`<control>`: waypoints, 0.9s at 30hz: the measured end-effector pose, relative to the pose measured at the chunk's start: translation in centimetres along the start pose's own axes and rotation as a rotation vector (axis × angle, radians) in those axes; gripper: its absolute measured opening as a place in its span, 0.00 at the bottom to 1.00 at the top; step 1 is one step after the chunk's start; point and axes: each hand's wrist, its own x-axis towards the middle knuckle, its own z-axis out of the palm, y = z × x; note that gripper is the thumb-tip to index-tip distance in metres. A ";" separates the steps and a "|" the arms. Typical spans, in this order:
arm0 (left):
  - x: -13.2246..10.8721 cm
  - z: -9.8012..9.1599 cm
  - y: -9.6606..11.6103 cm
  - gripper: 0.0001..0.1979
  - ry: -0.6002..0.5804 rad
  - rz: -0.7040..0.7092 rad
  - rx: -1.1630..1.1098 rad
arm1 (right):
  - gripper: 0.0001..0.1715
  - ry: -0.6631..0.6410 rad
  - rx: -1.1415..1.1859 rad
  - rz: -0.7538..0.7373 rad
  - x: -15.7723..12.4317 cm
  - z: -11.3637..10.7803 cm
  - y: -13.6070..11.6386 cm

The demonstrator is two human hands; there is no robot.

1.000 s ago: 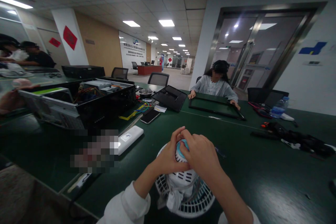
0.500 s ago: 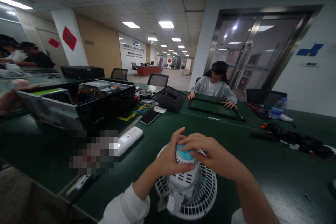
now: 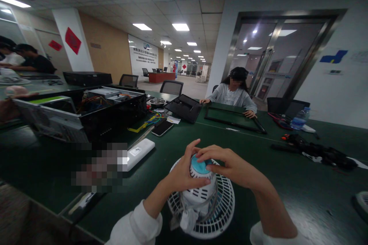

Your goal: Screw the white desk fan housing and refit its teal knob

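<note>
A small white fan lies grille-down on the green table right in front of me, its motor housing pointing up with a teal cap on top. My left hand wraps round the left side of the motor housing. My right hand reaches in from the right, its fingertips pinched on the teal cap.
An open black computer case stands at the left, with a white remote-like box, a phone and coloured cables beside it. Across the table a seated person holds a black frame. Tools and a water bottle lie at the right.
My right hand has drawn back from covering the housing, so the teal cap now shows, with only the fingertips on it. The left hand keeps its hold.
</note>
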 end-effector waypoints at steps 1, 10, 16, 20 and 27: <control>0.0 0.0 0.0 0.50 0.001 0.002 -0.002 | 0.14 0.000 -0.012 0.005 0.0 0.0 -0.1; 0.0 0.1 -0.1 0.49 0.003 0.025 0.004 | 0.07 0.053 -0.228 0.017 0.5 0.9 -1.0; 0.0 0.2 0.0 0.49 -0.008 0.047 -0.023 | 0.05 0.125 -0.431 0.062 0.8 2.0 -1.9; 0.0 0.2 0.3 0.49 0.004 0.029 -0.029 | 0.05 0.149 -0.616 0.154 1.2 2.8 -2.2; 0.1 0.2 0.7 0.48 0.002 0.044 -0.074 | 0.10 0.156 -0.786 0.377 1.8 3.7 -3.4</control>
